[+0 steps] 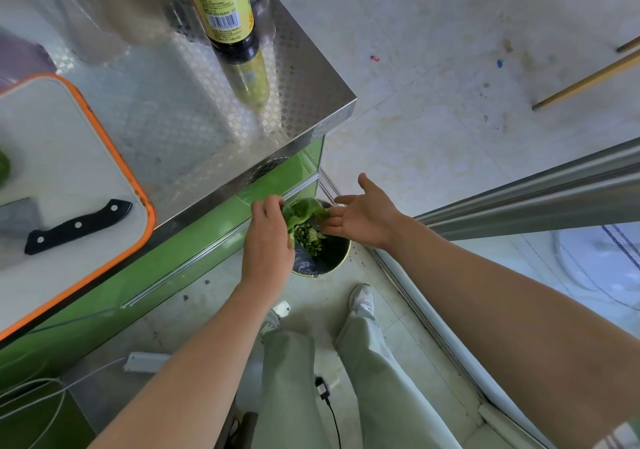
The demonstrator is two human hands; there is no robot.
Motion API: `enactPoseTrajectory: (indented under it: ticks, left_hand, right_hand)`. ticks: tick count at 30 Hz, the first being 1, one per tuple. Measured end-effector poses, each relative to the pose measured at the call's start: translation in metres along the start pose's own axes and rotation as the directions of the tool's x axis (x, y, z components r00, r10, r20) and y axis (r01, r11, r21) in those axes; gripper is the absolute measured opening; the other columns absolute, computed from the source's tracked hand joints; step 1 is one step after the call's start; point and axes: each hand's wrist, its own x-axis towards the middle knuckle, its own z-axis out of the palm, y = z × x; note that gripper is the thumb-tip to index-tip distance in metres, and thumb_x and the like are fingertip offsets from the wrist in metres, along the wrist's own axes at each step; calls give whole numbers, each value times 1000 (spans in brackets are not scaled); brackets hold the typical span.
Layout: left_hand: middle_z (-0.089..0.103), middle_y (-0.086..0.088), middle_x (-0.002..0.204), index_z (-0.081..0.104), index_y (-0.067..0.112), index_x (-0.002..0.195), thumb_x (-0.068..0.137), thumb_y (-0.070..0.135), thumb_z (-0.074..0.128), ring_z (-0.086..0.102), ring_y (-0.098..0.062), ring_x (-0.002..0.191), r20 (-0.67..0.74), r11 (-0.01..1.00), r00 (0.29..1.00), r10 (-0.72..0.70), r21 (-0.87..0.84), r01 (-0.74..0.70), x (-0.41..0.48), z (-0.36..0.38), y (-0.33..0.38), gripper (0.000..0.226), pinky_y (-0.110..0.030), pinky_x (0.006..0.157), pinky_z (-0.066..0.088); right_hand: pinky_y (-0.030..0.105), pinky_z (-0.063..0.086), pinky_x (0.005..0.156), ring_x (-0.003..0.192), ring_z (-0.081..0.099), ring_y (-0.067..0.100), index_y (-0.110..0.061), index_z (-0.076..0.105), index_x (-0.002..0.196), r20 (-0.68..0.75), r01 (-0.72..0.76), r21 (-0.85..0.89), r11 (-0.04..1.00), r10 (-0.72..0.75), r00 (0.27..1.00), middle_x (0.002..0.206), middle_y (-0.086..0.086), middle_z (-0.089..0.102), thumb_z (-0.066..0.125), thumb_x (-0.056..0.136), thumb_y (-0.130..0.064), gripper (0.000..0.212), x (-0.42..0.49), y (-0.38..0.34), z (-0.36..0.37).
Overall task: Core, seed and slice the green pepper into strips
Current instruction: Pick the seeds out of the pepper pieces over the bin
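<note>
Head view: 1 piece of green pepper [301, 211] is held over a bin [332, 265] on the floor, below the table [194, 109] edge near its corner. It is gripped by the curled fingers [268, 203] of the left hand [268, 237]. The right hand [363, 218] is spread wide, with only its fingertips touching the piece. Seeding appears to be the step in hand. It is best done with the piece kept low over the bin and its hollow side turned down, so the seeds can be brushed out without scattering on the floor.

Counted: 2 pepper pieces, the second [4, 170] at the left edge of 1 cutting board [69, 137]; 1 knife [78, 225] on that board; 1 bottle [225, 9] plainly seen; 1 bin.
</note>
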Motion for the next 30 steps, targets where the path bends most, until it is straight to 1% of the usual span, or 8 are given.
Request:
enactPoseTrajectory:
  ticks: [4, 8, 12, 17, 19, 22, 26, 30]
  left_hand:
    - [45, -22, 125, 40, -1, 122, 85, -4, 63, 62, -37, 92, -5, 977, 977, -213, -16, 213, 7, -2, -3, 44, -31, 68, 44]
    - [49, -19, 122, 41, 1, 122, 89, -3, 57, 53, -26, 91, 63, 965, 973, -224, -127, 231, 14, 0, -5, 37, -29, 72, 37]
    - [59, -17, 108, 39, 6, 107, 87, -2, 55, 54, -29, 84, 132, 899, 937, -323, -268, 347, 19, 3, -8, 27, -38, 72, 44]
    - [60, -15, 111, 47, 10, 108, 85, -9, 55, 68, -31, 92, 359, 601, 862, -357, -619, 506, 16, -7, -5, 31, -41, 65, 62]
    - [62, -17, 115, 52, 7, 117, 86, -11, 55, 69, -31, 92, 421, 465, 840, -342, -702, 540, 13, -15, -3, 36, -32, 59, 60]
    - [66, -21, 109, 53, 6, 120, 87, -12, 58, 71, -26, 74, 433, 468, 854, -289, -714, 521, 4, -33, 7, 38, -29, 53, 58]
    - [67, -22, 104, 51, 8, 125, 88, -13, 56, 72, -26, 71, 428, 383, 870, -244, -782, 492, -6, -55, 17, 43, -34, 58, 61]
    - [71, -18, 92, 54, 7, 119, 93, -9, 49, 73, -25, 68, 414, 282, 862, -293, -824, 491, -15, -77, 26, 31, -31, 59, 61]
  right_hand:
    - [49, 42, 105, 122, 55, 41, -5, 13, 151, -69, 83, -32, 996, -85, 994, 136, 30, 50, 30, 103, -46, 65, -1, 0, 2]
    - [46, 41, 107, 120, 54, 38, -8, 27, 148, -119, 50, -231, 972, -79, 990, 137, 25, 49, 34, 104, -42, 56, -2, 0, 3]
    - [34, 56, 81, 83, 69, 23, -3, 42, 137, -150, 147, -282, 948, -195, 969, 99, 15, 69, 33, 105, -33, 45, -4, -1, 6]
    - [32, 53, 79, 82, 64, 20, -6, 51, 132, -180, 129, -477, 869, -240, 954, 95, 9, 68, 44, 100, -28, 39, -10, -6, 7]
    - [37, 53, 88, 100, 63, 24, -12, 53, 130, -70, 72, -589, 805, -140, 988, 112, 9, 64, 49, 98, -36, 40, -19, -8, 11]
    - [36, 55, 83, 103, 66, 25, -15, 56, 124, 111, 59, -761, 646, 41, 993, 113, 7, 67, 61, 93, -29, 35, -34, -9, 22]
    - [28, 60, 67, 73, 72, 21, 6, 57, 123, 144, 192, -854, 484, -135, 980, 98, 13, 70, 64, 90, -3, 35, -44, -13, 43]
    - [32, 61, 69, 75, 72, 29, -2, 65, 108, 249, 325, -891, 317, -257, 934, 92, 10, 72, 66, 89, -9, 20, -62, -15, 64]
